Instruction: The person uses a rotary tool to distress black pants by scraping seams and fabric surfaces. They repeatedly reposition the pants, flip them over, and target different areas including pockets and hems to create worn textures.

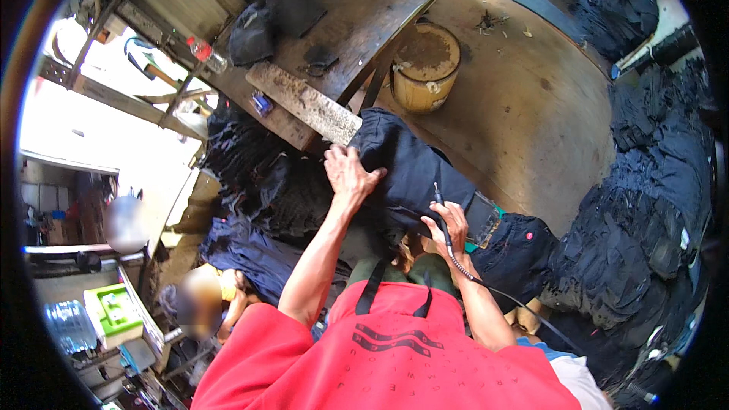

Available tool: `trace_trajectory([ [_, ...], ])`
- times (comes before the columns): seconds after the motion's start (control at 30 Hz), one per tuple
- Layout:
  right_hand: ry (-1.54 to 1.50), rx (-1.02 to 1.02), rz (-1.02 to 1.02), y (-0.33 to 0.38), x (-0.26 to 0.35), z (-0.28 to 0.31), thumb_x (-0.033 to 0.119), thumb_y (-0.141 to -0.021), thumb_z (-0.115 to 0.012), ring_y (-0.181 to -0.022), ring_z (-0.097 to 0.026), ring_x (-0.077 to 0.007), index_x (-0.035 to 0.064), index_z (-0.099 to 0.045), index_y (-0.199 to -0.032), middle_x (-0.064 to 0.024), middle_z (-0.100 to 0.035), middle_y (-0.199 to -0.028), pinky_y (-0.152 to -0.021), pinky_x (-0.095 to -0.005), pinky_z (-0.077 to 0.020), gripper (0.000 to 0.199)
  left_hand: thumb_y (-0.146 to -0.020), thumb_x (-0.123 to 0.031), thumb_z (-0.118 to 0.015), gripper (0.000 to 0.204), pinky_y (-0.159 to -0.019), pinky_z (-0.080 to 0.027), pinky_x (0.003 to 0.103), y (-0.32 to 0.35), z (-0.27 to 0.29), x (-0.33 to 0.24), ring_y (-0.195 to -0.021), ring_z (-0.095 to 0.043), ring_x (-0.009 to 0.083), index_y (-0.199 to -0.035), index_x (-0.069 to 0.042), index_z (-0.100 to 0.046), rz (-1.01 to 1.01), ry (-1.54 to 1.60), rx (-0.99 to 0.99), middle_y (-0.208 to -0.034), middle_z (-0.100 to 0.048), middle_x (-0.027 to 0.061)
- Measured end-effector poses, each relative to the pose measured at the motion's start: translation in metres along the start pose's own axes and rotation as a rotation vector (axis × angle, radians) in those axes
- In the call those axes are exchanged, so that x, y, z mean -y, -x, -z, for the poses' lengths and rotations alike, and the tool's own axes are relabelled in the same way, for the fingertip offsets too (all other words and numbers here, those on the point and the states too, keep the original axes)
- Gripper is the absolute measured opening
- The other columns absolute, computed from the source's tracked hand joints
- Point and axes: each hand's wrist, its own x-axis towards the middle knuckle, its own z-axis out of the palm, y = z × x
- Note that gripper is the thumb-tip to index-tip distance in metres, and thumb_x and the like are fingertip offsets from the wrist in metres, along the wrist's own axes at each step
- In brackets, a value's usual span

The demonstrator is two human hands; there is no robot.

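A dark navy pair of jeans [414, 171] lies draped over a board in front of me. My left hand [347, 172] rests flat on its left side, fingers spread, pressing the cloth. My right hand [448, 228] grips a thin pen-like rotary tool [439, 201] with a coiled flexible shaft running down along my forearm; its tip points at the fabric. I wear a red shirt and a dark apron strap.
A worn wooden plank [304, 102] and a dark workbench [357, 7] stand ahead. A yellow bucket [425, 68] sits on the brown floor. Heaps of dark jeans lie at the right [645, 212] and left [258, 182]. Another person sits at lower left.
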Motion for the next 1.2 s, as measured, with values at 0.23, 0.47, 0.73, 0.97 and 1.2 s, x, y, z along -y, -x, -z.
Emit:
trace_trajectory([
  [0.23, -0.045, -0.069, -0.083, 0.005, 0.019, -0.005, 0.007, -0.088, -0.086, -0.094, -0.072, -0.0378, 0.0089, -0.070, -0.116, -0.0146, -0.073, -0.102, -0.081, -0.0468, -0.0588, 0.032, -0.076, -0.018, -0.086, 0.029, -0.075, -0.065, 0.038, -0.024, 0.014, 0.005, -0.080, -0.078, 0.0239, -0.097, 0.001, -0.080, 0.307, 1.272, 0.692, -0.090, -0.080, 0.0109],
  [0.47, -0.078, 0.003, -0.030, -0.005, 0.031, -0.028, 0.003, -0.097, -0.076, -0.094, -0.074, -0.0405, 0.0075, -0.071, -0.117, -0.0181, -0.073, -0.103, -0.079, -0.0466, -0.0591, 0.021, -0.084, -0.012, -0.087, 0.049, -0.092, -0.064, 0.038, -0.021, 0.038, 0.068, -0.097, -0.077, 0.0205, -0.130, 0.000, -0.075, -0.014, 1.337, 0.604, -0.113, -0.081, 0.0102],
  [0.73, -0.096, 0.034, 0.142, -0.032, 0.062, -0.066, -0.005, -0.090, -0.078, -0.094, -0.074, -0.0393, 0.0060, -0.073, -0.114, -0.0180, -0.073, -0.106, -0.082, -0.0445, -0.0611, 0.026, -0.081, -0.032, -0.095, 0.050, -0.093, -0.056, 0.042, -0.056, -0.007, 0.129, -0.100, -0.073, 0.0340, -0.118, -0.002, -0.079, -0.117, 0.667, 0.014, -0.106, -0.076, 0.0169],
  [0.97, -0.099, -0.255, -0.405, -0.099, -0.008, -0.031, 0.030, -0.079, -0.099, -0.108, -0.075, -0.0305, 0.0088, -0.071, -0.123, -0.0133, -0.078, -0.114, -0.099, -0.0438, -0.0569, 0.056, -0.067, -0.050, -0.101, 0.079, -0.112, -0.045, 0.053, -0.069, -0.040, 0.094, -0.135, -0.053, 0.0393, -0.124, -0.001, -0.076, 0.236, 0.381, -0.191, -0.134, -0.062, 0.0173],
  [1.2, -0.058, -0.075, -0.681, -0.119, -0.056, -0.048, 0.026, -0.076, -0.099, -0.090, -0.075, -0.0238, 0.0166, -0.076, -0.112, -0.0057, -0.080, -0.095, -0.083, -0.0397, -0.0578, 0.043, -0.059, -0.055, -0.106, 0.112, -0.114, -0.046, 0.052, -0.011, -0.038, 0.084, -0.136, -0.055, 0.0414, -0.145, -0.009, -0.052, 0.722, 0.553, -0.195, -0.144, -0.058, 0.0184],
])
